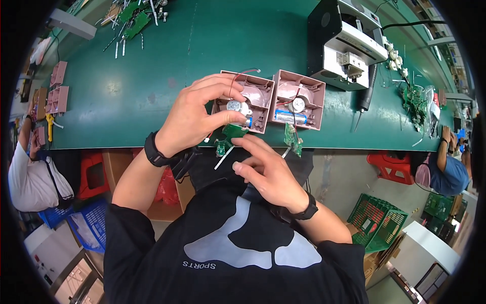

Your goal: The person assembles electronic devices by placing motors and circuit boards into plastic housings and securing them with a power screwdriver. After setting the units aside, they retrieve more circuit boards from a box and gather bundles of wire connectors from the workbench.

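My left hand (190,119) curls over the left pink plastic housing (260,124), its thumb and fingers closed around a round silver part (235,106) with a white rim. Beneath the thumb, a blue cylindrical battery (248,122) shows partly. My right hand (271,175) is at the table's front edge, thumb and index finger apart. Its index fingertip is close to a green circuit board (235,131); whether they touch, I cannot tell. A smaller board (221,148) and a white strip (224,158) hang below the edge.
Beside it stands a second pink housing (320,109) with a blue battery (290,117) and a wired board (292,139). A black-and-silver machine (324,48) and a pen-shaped tool (365,99) are to the right. Loose boards (135,23) lie far left. Other people sit at both sides.
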Available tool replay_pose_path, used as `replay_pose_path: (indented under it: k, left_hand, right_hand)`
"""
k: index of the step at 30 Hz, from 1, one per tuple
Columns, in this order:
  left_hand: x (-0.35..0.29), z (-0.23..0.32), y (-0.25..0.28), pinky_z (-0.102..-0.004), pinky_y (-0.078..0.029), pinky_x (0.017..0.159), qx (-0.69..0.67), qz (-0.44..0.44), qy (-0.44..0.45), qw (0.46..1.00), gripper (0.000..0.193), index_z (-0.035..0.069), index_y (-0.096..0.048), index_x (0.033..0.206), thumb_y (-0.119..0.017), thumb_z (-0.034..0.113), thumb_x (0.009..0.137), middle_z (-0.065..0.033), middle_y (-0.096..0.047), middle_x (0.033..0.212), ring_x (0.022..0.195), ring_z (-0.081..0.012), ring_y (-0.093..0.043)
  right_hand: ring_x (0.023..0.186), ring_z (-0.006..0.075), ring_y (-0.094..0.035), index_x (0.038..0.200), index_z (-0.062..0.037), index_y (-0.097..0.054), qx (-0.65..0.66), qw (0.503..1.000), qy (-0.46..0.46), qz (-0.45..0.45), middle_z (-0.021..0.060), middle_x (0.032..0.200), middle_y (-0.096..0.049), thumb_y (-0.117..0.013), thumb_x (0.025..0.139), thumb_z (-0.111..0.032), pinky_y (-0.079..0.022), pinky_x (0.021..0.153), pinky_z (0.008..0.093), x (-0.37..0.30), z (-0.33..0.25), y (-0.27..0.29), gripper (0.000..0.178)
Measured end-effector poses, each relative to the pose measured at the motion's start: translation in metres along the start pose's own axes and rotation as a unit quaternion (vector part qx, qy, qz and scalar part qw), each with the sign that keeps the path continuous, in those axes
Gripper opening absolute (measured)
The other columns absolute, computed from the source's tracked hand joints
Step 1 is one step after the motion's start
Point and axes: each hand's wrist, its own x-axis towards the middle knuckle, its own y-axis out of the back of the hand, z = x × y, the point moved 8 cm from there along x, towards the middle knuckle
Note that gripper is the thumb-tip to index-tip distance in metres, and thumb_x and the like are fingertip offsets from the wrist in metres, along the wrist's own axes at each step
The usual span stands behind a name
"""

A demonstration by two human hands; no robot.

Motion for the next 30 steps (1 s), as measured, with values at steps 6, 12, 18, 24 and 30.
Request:
replay_pose_path:
  k: [6, 12, 18, 24, 30]
  left_hand:
    - [-0.001, -0.018, -0.005, -0.0329, -0.054, 0.09, -0.062, 0.005, 0.097, 0.993, 0.03, 0.002, -0.076, 0.105, -0.085, 0.015, 0.079, -0.0112, -0.073, 0.118, 0.102, -0.0211, -0.07]
    - [-0.002, -0.022, -0.001, -0.0315, -0.055, 0.086, -0.057, 0.013, 0.106, 0.993, 0.031, 0.002, -0.076, 0.105, -0.086, 0.016, 0.079, -0.0137, -0.073, 0.121, 0.107, -0.0223, -0.07]
    - [0.001, -0.015, -0.003, -0.0348, -0.055, 0.092, -0.018, -0.009, 0.031, 0.999, 0.03, 0.003, -0.076, 0.106, -0.085, 0.016, 0.079, -0.0121, -0.076, 0.114, 0.116, -0.0267, -0.069]
    - [0.002, 0.001, -0.014, -0.0415, -0.053, 0.099, 0.125, -0.001, -0.09, 0.988, 0.03, 0.004, -0.075, 0.101, -0.086, 0.016, 0.076, -0.0098, -0.077, 0.107, 0.117, -0.0293, -0.069]
    - [0.001, 0.003, -0.018, -0.0421, -0.053, 0.1, 0.141, -0.003, -0.05, 0.989, 0.039, 0.005, -0.072, 0.108, -0.087, 0.018, 0.074, -0.0109, -0.075, 0.106, 0.113, -0.0299, -0.07]
  right_hand:
    - [0.092, 0.0144, -0.07, 0.139, -0.0013, -0.058, -0.011, 1.0, 0.019, 0.001, 0.0175, 0.147, -0.046, -0.066, 0.099, -0.01, -0.057, 0.075, 0.0278, 0.006, -0.004, -0.001, 0.042]
    - [0.091, 0.0148, -0.07, 0.137, -0.0012, -0.059, -0.049, 0.998, 0.036, -0.01, 0.0186, 0.144, -0.048, -0.067, 0.099, -0.01, -0.058, 0.076, 0.0283, 0.002, -0.01, 0.001, 0.04]
    - [0.087, 0.0136, -0.069, 0.137, -0.0013, -0.06, -0.067, 0.997, 0.024, -0.005, 0.0173, 0.142, -0.05, -0.069, 0.097, -0.009, -0.058, 0.075, 0.0281, -0.009, -0.014, 0.004, 0.042]
    - [0.083, 0.0134, -0.068, 0.136, 0.0001, -0.059, -0.095, 0.995, 0.038, -0.02, 0.0161, 0.138, -0.052, -0.074, 0.093, -0.009, -0.058, 0.072, 0.0281, -0.008, -0.013, 0.001, 0.046]
    - [0.082, 0.0142, -0.068, 0.136, 0.0013, -0.058, -0.092, 0.995, 0.036, -0.019, 0.0155, 0.136, -0.053, -0.075, 0.092, -0.008, -0.059, 0.071, 0.0284, -0.009, -0.011, -0.001, 0.048]
